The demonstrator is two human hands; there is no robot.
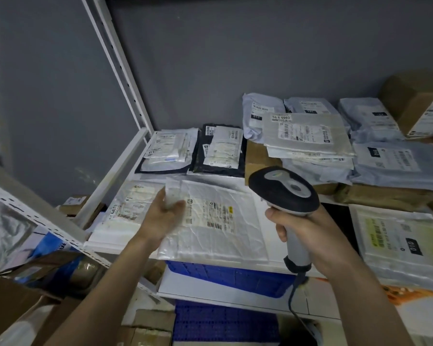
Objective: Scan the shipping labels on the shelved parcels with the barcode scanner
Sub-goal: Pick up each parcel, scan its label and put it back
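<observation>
A white bubble mailer (218, 236) lies at the front of the shelf, its shipping label (210, 216) facing up. My left hand (164, 212) pinches the mailer's far left corner, fingers curled over the edge. My right hand (308, 236) grips the handle of the grey and black barcode scanner (285, 191), held upright just right of the mailer, head turned toward the label. The scanner's cable hangs down below my wrist.
Flat parcels with labels (308, 133) are stacked further back and to the right, with brown boxes (415, 101) at the far right. A white shelf post (115, 51) rises at the left. A blue crate (230, 275) sits under the shelf. Cartons fill the lower left.
</observation>
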